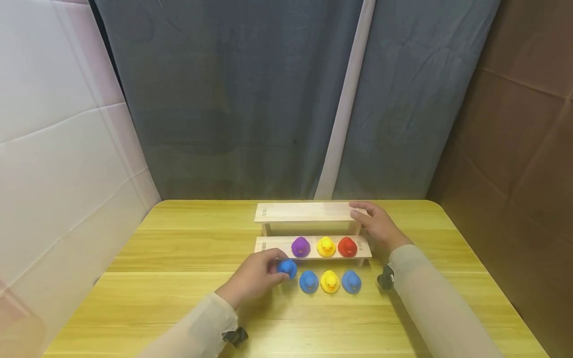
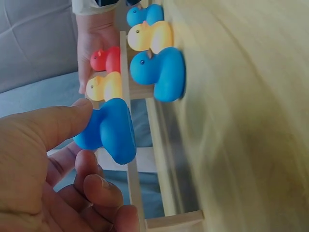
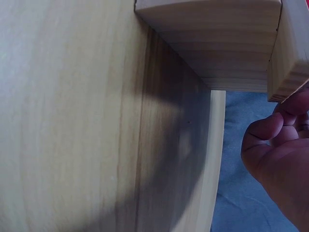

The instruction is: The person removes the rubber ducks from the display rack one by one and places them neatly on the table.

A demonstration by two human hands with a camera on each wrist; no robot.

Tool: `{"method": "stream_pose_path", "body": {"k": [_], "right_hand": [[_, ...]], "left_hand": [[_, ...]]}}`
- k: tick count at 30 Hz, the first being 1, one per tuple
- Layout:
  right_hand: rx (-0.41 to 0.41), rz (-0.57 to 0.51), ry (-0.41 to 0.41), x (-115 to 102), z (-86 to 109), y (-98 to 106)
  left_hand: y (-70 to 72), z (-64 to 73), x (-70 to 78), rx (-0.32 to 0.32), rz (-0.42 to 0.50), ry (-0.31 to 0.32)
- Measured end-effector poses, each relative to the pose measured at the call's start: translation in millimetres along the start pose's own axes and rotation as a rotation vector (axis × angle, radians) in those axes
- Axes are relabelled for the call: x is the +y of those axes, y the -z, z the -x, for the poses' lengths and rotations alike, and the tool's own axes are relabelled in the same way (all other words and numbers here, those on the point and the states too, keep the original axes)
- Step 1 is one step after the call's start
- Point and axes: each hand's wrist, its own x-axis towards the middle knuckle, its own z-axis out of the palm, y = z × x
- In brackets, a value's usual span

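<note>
Left hand (image 1: 251, 274) pinching a smooth, plain blue toy duck (image 2: 115, 131), rounded above a flat base; right hand (image 1: 381, 226) loosely spread at the upper shelf's (image 1: 304, 212) end.

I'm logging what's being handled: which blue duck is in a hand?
The leftmost blue duck, in the left hand; the other two blue ducks stand on the table, either side of a yellow duck.

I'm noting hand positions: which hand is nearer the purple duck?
Left. The left hand holds a blue duck in front and left of the purple duck; the right hand is farther, at the right end of the upper shelf.
</note>
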Motion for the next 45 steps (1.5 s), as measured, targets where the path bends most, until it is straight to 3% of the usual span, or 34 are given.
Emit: {"method": "stream_pose_path", "body": {"k": [13,22,37,45], "right_hand": [[0.007,0.026,-0.013,-1.5,2.1,0.3],[0.002,0.032,0.010,0.2,0.7,0.4],[0.004,-0.020,-0.034,-0.3,0.1,0.0],[-0.002,0.062,0.069,4.6,-3.6,2.3]], "left_hand": [[-12.4,2.9,-6.6,-0.053,-0.051,-0.018],[-16.9,2.5,-11.3,-0.070,-0.044,-0.008],[-20.9,0.5,-15.6,-0.085,-0.033,-0.014],[-20.3,1.6,-12.6,-0.078,-0.061,-0.019]]}}
